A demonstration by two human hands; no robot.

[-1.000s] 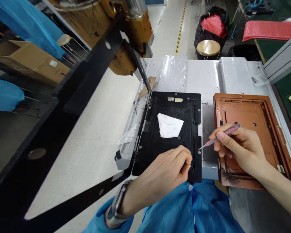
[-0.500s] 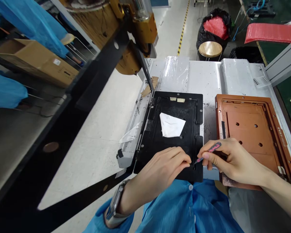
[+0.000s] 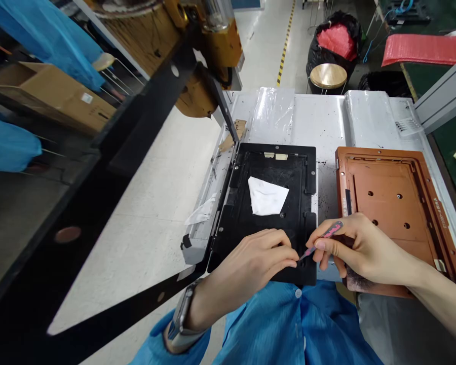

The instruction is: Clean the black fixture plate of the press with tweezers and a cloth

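Observation:
My right hand (image 3: 349,246) is closed around a pair of grey-and-pink tweezers (image 3: 329,232), whose tip points left and down at the fingertips of my other hand. My left hand (image 3: 260,256) has its fingers pinched together over the lower right part of a black tray-like fixture (image 3: 228,248); what it pinches, if anything, is too small to make out. A white cloth (image 3: 266,196) lies inside the fixture. Two pale tape pieces (image 3: 281,157) are stuck near its far edge.
To the right stands a brown fixture (image 3: 387,175) with holes. A black hinged frame (image 3: 144,132) rises on the left, beside yellow machinery (image 3: 197,96). Clear plastic packs (image 3: 368,119) lie on the white bench (image 3: 319,121). A stool (image 3: 328,76) and a black bag (image 3: 315,53) stand beyond.
The tweezers' tip has moved slightly left and now meets the left fingertips. The left hand stays at nearly the same spot. The whole view has shifted a little.

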